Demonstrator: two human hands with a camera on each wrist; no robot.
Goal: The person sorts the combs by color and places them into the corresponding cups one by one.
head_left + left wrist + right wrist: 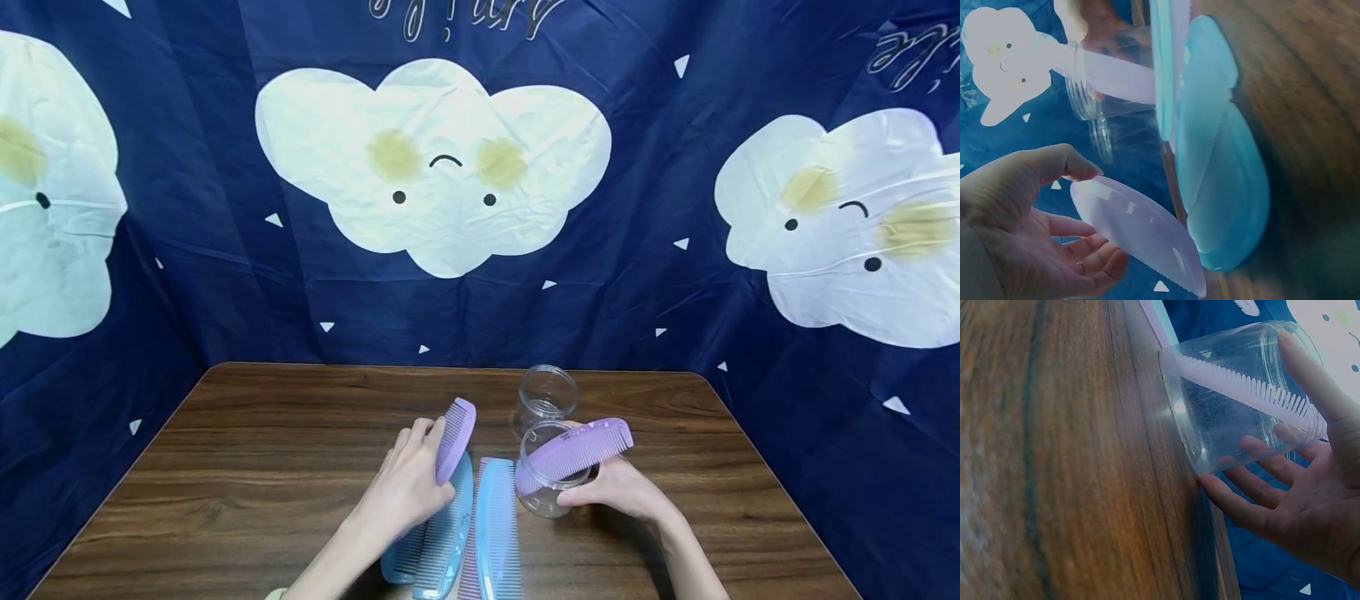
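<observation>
My left hand (408,477) pinches a purple comb (457,440) between thumb and fingers, held above the blue combs; the left wrist view shows its smooth, curved back (1141,228). With thumb near the rim and fingers along the side, my right hand (621,490) grips a clear plastic jar (546,505). Inside that jar a second purple comb (581,448) leans at a slant, its upper end sticking out past the rim. In the right wrist view, its teeth show through the jar wall (1210,403), and the jar's base is right at the tabletop.
Between my hands lie a blue comb (450,533) overlapping another blue comb (403,557), and a light blue comb (498,525) over a pinkish purple comb (468,571). Another clear jar (547,385) stands behind the gripped one. A dark blue cloud-print cloth (465,317) surrounds the wooden table (300,433).
</observation>
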